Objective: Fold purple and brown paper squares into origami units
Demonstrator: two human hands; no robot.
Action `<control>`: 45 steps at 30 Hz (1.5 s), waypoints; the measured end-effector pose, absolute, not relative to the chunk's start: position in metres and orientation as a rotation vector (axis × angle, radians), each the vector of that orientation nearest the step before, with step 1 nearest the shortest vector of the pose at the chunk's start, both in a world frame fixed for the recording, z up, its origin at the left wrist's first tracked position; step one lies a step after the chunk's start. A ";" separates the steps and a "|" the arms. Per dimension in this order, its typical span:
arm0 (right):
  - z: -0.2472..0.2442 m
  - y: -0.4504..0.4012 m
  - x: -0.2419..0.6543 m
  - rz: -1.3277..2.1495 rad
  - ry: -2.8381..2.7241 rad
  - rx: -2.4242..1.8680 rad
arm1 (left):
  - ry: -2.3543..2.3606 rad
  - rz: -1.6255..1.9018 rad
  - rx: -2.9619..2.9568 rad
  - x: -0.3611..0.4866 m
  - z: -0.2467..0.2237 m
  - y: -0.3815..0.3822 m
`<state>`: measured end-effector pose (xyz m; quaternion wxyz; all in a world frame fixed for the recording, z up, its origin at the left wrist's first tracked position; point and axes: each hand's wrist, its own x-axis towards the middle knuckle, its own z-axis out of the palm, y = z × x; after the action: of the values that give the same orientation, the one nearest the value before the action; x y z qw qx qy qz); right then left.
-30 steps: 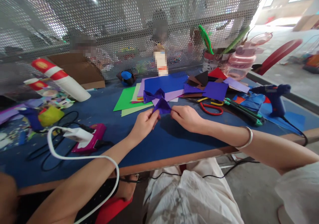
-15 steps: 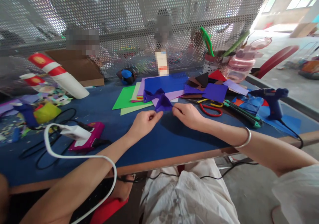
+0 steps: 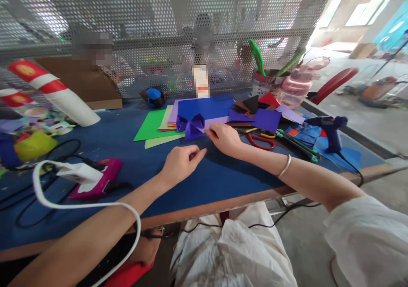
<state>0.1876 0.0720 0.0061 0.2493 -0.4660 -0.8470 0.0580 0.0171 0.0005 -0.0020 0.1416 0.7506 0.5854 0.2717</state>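
A folded purple paper piece (image 3: 192, 126) with raised points stands at the near edge of a stack of coloured sheets (image 3: 205, 108). My right hand (image 3: 225, 139) pinches its right tip between thumb and fingers. Just nearer to me, my left hand (image 3: 183, 163) hovers over the blue tabletop (image 3: 197, 180), apart from the paper. Its fingers are curled, with the thumb and forefinger close together, and whether anything small lies between them is hidden.
Red-handled scissors (image 3: 261, 141), a green cutter (image 3: 298, 144) and a blue glue gun (image 3: 331, 132) lie right. A pink power strip (image 3: 106, 178) with a white cable is left. Behind stand a pink bottle (image 3: 295, 87) and a mesh screen (image 3: 143, 36).
My left hand has come away from the purple paper, which has shifted left and turned in my right hand's pinch. The whole view has swung slightly.
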 end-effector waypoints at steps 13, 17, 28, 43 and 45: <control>0.024 0.122 0.254 -0.125 -2.244 -1.706 | 1.706 0.736 2.199 0.012 -0.001 0.000; 0.034 0.143 0.295 -0.238 -2.110 -1.952 | 1.700 0.730 2.207 0.012 -0.003 0.000; 0.029 0.162 0.326 -0.270 -2.173 -2.010 | 1.662 0.716 2.257 0.012 -0.003 0.000; 0.042 0.146 0.302 -0.163 -1.941 -1.620 | 1.638 0.708 2.297 0.012 -0.004 0.001; 0.031 0.147 0.293 -0.048 -2.068 -1.632 | 1.637 0.706 2.304 0.012 -0.004 0.001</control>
<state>0.2930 0.1472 0.0313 0.2508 -0.5996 -0.7598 -0.0176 0.0121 0.0005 -0.0036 0.1140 0.7857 0.5582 0.2409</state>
